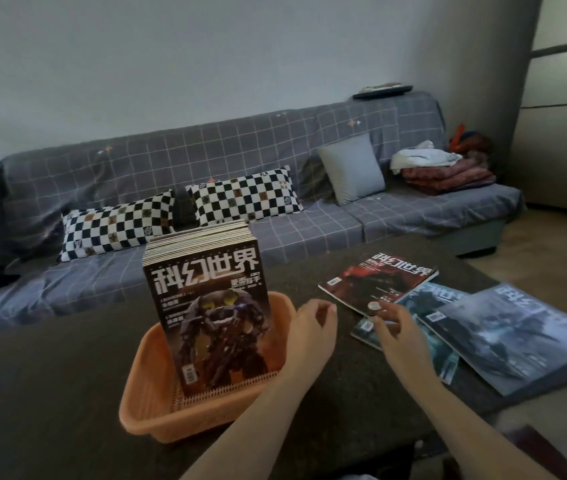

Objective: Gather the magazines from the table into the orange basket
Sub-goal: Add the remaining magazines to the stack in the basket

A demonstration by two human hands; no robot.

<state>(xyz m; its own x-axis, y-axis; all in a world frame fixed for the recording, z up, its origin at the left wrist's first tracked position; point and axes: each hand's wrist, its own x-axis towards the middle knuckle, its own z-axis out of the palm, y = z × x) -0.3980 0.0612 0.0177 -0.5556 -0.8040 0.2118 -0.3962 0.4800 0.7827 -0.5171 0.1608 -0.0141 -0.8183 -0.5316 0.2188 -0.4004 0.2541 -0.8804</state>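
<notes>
An orange basket (152, 407) stands on the dark table (50, 393). In it stands a thick upright stack of magazines (211, 317), its front cover showing a dark robot figure. Three more magazines lie flat on the table to the right: a red-covered one (379, 282), a teal one (448, 362) partly under the others, and a grey-blue one (517, 337). My left hand (311, 336) hovers just right of the basket with fingers loosely curled and nothing in it. My right hand (398, 336) is over the near edge of the teal magazine, fingers apart, holding nothing.
Behind the table runs a grey checked sofa (275, 150) with two black-and-white chequered cushions (244, 195), a plain grey cushion (351, 168) and folded blankets (445, 171) at its right end. Floor shows at the right past the table's edge.
</notes>
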